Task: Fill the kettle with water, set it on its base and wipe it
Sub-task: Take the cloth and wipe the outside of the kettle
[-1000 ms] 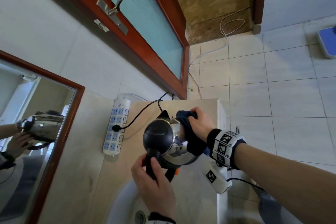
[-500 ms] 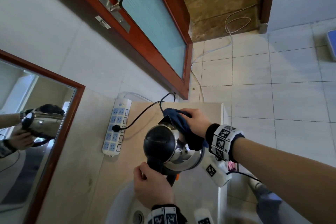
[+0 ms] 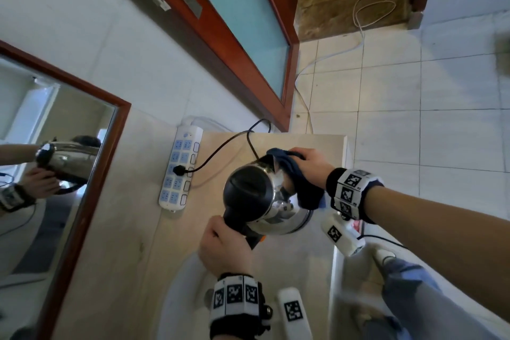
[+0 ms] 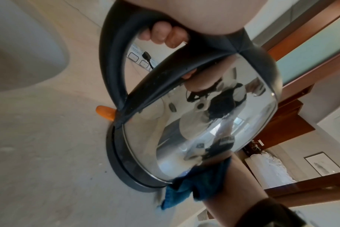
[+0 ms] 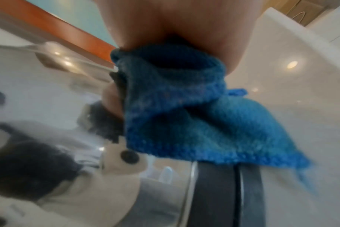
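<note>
The left hand (image 3: 225,247) is gripping the black handle (image 4: 115,50) of the steel kettle (image 3: 265,199), fingers curled round it. The kettle is sitting on its base (image 4: 122,167) near the bench's (image 3: 132,243) right edge. The right hand (image 3: 310,164) is clutching a blue cloth (image 3: 296,176), pressing it against the kettle's side. A power strip (image 3: 179,168) is lying along the bench's far edge.

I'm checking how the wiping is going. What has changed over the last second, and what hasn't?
The right hand has slid the blue cloth from the kettle's side up toward the spout end, away from the person. The left hand still grips the black handle. The kettle stays on its base, its cord still plugged into the power strip.
</note>
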Demonstrator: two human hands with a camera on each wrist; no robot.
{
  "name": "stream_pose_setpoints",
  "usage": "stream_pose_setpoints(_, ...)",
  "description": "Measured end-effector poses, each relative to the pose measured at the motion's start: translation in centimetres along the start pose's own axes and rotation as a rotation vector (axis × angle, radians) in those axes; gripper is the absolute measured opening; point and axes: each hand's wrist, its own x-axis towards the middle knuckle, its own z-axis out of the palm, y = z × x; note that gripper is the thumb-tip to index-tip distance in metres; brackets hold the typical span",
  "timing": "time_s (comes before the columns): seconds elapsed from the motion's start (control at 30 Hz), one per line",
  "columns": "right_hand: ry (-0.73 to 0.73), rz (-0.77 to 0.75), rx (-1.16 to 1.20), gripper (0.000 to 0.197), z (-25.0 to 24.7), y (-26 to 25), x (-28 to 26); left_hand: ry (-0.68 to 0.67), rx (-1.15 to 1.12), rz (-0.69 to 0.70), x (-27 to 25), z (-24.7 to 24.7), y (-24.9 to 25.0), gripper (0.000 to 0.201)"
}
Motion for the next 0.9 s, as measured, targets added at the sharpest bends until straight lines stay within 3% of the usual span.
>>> stream_pose_setpoints(0.1,-0.001,0.006,-0.01,0.028,0.0,-1.4,-0.6,0.017,-0.009,0.022,-0.1,-0.1,0.2,0.039)
stream_pose_setpoints(0.3,0.073,-0.091,0.201,0.028,0.8,-3.4,-1.1,0.045,0.017,0.052,0.1,0.1,-0.5,0.036)
stream_pose_setpoints(0.5,0.002,0.034,0.008,0.026,0.5,-2.1,-0.5,0.025,0.028,0.057,0.2,0.1,-0.7,0.038)
stream_pose_setpoints(0.57,-0.02,0.005,0.003,0.025,0.3,-3.2,-0.3,0.01,-0.002,0.078,0.2,0.0,-1.0,0.039)
stream_pose_setpoints(0.7,-0.014,-0.083,0.208,0.027,0.2,-5.1,-0.6,0.003,-0.003,0.094,0.5,0.1,-1.2,0.04)
stream_pose_setpoints(0.9,-0.027,-0.001,0.02,0.028,0.0,-1.8,-0.1,-0.034,-0.003,0.175,1.2,0.1,-1.5,0.038)
